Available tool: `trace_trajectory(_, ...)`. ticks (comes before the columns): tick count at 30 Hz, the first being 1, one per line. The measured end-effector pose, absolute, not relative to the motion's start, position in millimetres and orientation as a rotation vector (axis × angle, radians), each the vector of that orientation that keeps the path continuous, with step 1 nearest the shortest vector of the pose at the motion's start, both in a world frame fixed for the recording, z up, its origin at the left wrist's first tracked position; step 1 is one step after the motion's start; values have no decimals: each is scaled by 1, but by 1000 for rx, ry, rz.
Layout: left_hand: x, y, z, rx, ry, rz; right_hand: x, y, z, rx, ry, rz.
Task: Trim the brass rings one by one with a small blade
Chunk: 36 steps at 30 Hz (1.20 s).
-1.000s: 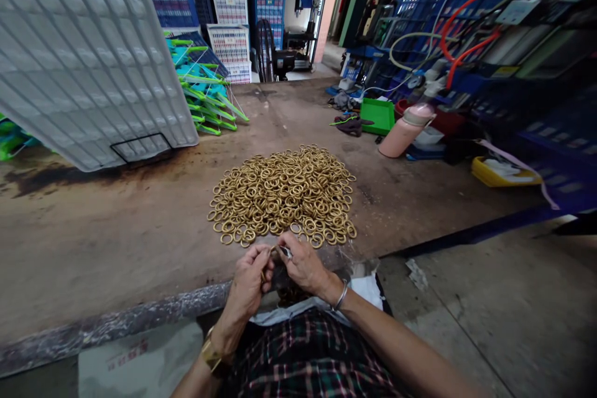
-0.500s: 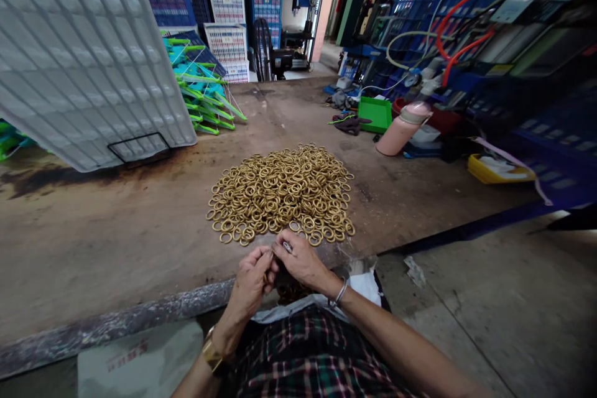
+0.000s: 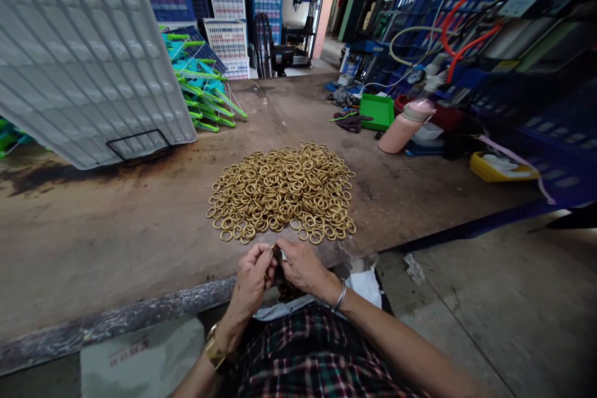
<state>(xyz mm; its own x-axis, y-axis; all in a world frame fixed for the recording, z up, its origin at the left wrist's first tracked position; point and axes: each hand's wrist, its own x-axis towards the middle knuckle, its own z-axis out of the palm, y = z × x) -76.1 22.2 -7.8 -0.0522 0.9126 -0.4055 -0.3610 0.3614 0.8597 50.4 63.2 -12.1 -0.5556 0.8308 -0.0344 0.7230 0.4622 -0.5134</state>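
Note:
A wide heap of gold-coloured rings (image 3: 284,189) lies on the worktable just beyond my hands. My left hand (image 3: 254,272) is closed, with a gold-coloured ring (image 3: 273,248) pinched at its fingertips, only a sliver of it showing. Close against it, at the table's near edge, my right hand (image 3: 304,266) is also closed. A small pale bit shows by its fingers, too small to name. Below both hands, over the lap, dark ring-like pieces (image 3: 288,291) are partly hidden by the hands and wrists.
A large pale plastic crate (image 3: 93,56) stands tilted on the left, beside green and turquoise plastic pieces (image 3: 205,90). To the right are a pink bottle (image 3: 405,130), a green tray (image 3: 377,112), dark gloves (image 3: 351,121) and a yellow tray (image 3: 501,168). Stacked crates (image 3: 226,40) stand behind.
My right fingers have drawn back slightly from the heap and lie lower. A gold-coloured sliver now shows between the fingertips. The view has shifted a little; the heap looks much the same.

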Motion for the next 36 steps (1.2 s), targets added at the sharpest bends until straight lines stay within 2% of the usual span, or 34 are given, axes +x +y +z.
trace_trajectory(14,-80,20,-14,763,1288,1106,46,65,-3,-1463,-2697,668)
trace_trajectory(21,-85,11,-15,772,1151,1115,43,73,-3,-1518,-2779,607)
trace_trajectory(27,-87,5,8,435,893,1190,29,85,-4,-1562,-2650,454)
trace_trajectory(36,-106,7,-4,196,831,1310,-4,97,-2,-1622,-2622,299)
